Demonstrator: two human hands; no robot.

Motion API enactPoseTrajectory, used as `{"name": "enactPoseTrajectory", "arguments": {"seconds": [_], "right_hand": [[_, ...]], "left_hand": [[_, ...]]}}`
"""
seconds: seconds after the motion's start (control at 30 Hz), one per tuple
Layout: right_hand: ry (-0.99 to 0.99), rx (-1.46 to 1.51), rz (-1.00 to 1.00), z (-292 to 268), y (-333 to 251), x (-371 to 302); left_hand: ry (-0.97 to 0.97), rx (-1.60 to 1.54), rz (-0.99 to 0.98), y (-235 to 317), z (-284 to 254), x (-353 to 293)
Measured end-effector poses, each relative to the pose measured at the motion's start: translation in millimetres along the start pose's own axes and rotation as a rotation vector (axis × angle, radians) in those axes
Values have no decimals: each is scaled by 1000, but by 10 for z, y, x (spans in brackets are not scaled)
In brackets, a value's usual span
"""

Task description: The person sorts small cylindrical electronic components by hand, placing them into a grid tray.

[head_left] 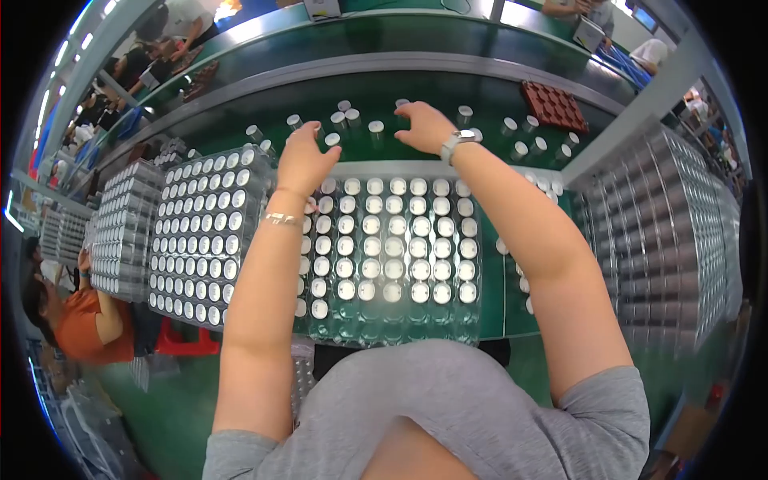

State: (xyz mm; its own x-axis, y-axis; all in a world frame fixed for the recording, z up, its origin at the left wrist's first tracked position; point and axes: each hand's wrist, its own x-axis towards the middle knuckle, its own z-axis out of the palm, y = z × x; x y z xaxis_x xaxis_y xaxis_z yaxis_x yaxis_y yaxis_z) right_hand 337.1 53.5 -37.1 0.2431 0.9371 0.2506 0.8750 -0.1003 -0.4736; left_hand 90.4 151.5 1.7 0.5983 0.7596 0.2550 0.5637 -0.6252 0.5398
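Note:
Both my arms stretch across a clear plastic tray [386, 330] filled with rows of small white-topped cylinders [395, 226]; several pockets along its near edge hold none. Beyond it, my left hand [307, 157] hovers among loose cylinders, thumb and fingers apart. One loose cylinder [332, 140] shows beside its thumb, and another is partly hidden behind the fingertips. My right hand [426, 128] reaches farther right, open, its fingers curved and spread. A cylinder [402, 104] stands just past its fingertips, and a silvery one [376, 130] stands to the left of its thumb.
Stacked clear trays of cylinders [200, 232] rise at left. A tall stack of clear trays [652, 240] stands at right. A brown-red molded tray [555, 106] lies on the green belt [264, 100] at back right. A person in orange [88, 324] sits at far left.

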Motion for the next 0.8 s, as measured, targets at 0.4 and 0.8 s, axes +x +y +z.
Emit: {"name": "enactPoseTrajectory", "arguments": {"seconds": [0.4, 0.8], "right_hand": [[317, 162, -77, 484, -320, 300], [192, 1336, 149, -436, -1301, -1266]], "left_hand": [[39, -27, 22, -432, 611, 236], [-195, -1186, -77, 398, -318, -947]]}}
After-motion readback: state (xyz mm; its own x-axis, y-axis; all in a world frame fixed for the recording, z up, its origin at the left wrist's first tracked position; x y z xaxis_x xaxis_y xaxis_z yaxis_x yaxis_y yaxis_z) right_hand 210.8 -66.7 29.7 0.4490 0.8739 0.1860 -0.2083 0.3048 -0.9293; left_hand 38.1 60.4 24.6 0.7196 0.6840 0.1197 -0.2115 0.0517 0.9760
